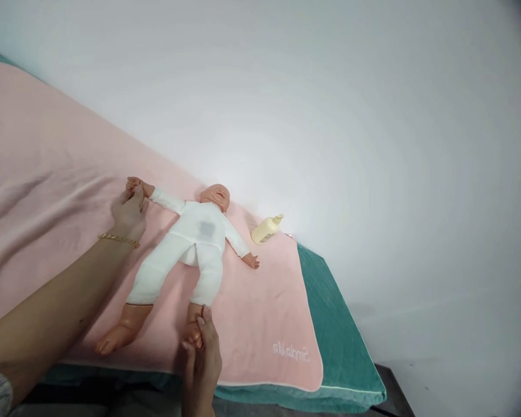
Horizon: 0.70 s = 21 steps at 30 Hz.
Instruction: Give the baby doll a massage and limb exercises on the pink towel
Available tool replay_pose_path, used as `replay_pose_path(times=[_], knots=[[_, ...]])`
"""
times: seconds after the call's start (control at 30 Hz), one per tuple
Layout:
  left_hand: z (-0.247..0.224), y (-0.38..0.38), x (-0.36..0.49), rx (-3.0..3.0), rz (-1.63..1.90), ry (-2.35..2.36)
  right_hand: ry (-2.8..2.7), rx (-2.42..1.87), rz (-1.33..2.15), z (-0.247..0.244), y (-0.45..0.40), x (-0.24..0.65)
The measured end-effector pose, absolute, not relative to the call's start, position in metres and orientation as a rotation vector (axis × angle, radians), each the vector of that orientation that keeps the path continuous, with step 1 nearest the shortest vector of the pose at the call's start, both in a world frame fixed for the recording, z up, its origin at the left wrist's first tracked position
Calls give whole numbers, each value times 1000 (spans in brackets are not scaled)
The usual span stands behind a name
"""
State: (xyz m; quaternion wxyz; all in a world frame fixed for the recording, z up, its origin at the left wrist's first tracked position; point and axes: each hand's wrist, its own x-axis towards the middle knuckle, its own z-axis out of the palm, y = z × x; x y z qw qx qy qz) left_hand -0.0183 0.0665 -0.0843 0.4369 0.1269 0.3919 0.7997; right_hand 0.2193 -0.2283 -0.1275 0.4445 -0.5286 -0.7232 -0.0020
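Spotter: Take the doll's belly as the clock's centre. What sits nearest you?

Operator: My right hand, at six o'clock, thumb and fingers closed on the doll's foot there. My wrist crosses the near edge of the pink blanket, so I have little margin on that side.

Spotter: And the other foot?

Operator: At half past seven, loose on the blanket, near that same edge. My left forearm slants in from eight.

Spotter: How is the doll lying?

Operator: On its back, mid-blanket, white-clothed, legs apart, arms spread, head at one o'clock.

Spotter: Left hand?

Operator: My left hand is at half past nine, a gold bracelet on its wrist, fingertips pinched on the doll's outstretched hand. Folds ripple the cloth past it.

Spotter: Where do you have most room?

Operator: Between four and five: a smooth pink stretch from the doll's leg to the white lettering by the blanket's rounded corner. Past that, I see a strip of green padded cover, then its own edge. At three, a pale yellow pump bottle sits near the doll's free hand. Farthest, the white wall bounds me from eleven round to three.
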Motion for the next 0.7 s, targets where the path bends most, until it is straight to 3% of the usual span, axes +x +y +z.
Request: replay_pose_path(times=[0.17,0.37,0.7], knots=[[-62,47,-7,537,2070,970,-1722,-1276,-31,-105,-206,220],[-45,23,5,976,1824,987,-1655,-1206,-6,-78,-164,215],[-63,37,8,1757,1526,854,-1666,-1261,214,-47,-106,208]])
